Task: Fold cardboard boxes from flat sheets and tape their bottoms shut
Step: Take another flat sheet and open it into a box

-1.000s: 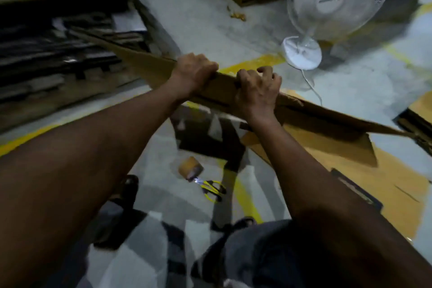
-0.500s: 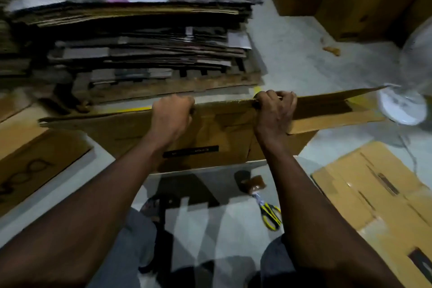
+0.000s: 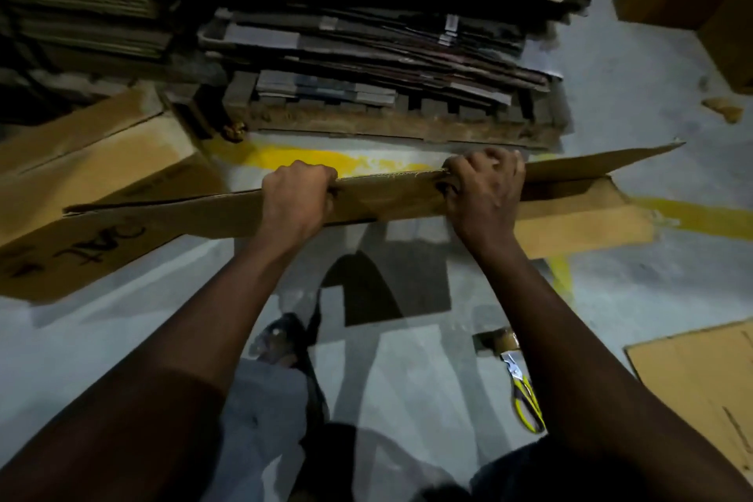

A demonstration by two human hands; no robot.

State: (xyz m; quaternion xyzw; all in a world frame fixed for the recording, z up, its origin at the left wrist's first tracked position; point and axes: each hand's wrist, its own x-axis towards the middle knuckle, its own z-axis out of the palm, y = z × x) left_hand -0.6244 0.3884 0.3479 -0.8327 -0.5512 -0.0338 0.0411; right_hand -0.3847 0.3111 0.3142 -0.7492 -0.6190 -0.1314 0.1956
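- Over the last second the view swings off the fan and onto the stack of flat cardboard (image 3: 366,33) on its pallet (image 3: 387,122), and the cardboard sheet (image 3: 387,202) goes from a slant to nearly level across the middle of the scene
- The left hand (image 3: 295,196) and the right hand (image 3: 485,192) keep their places on the sheet's top edge; each grip is closed round that edge, fingers curled over its far side
- The sheet hangs in the air above the floor (image 3: 611,289), still collapsed; only at its right end do two layers part a little, so I judge the box is not yet opened and the bottom flaps and taping lie ahead
- The tape roll (image 3: 499,340) and scissors (image 3: 525,399) lie untouched on the near right floor, just beside each other
- Edges: the sheet's far edge is near the pallet, and its left end overlaps, in view, a lettered box (image 3: 102,183)
- Open room: bare floor shows below the sheet and to the far right; another flat sheet (image 3: 701,379) lies at the near right, so swinging the box open toward the near side looks safest
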